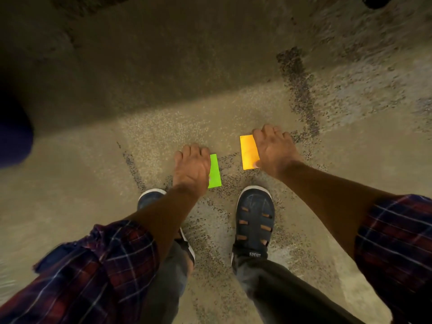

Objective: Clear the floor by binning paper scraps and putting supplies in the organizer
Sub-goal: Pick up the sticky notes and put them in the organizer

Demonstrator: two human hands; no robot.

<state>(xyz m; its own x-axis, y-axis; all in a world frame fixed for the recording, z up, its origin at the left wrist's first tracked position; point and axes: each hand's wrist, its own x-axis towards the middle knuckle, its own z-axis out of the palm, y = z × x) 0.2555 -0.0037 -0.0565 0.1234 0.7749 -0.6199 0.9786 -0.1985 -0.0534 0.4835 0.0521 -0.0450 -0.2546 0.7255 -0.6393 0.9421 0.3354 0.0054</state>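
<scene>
Down on the speckled floor, the left hand pinches a green paper scrap just ahead of the right sandal; further right, the right hand grips an orange paper scrap.

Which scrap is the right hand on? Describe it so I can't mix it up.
Start at the two dark sandals on the speckled floor. Just ahead of them lie two paper scraps, one under each hand. The right hand touches the orange-yellow scrap; the green scrap is by the left hand.
</scene>
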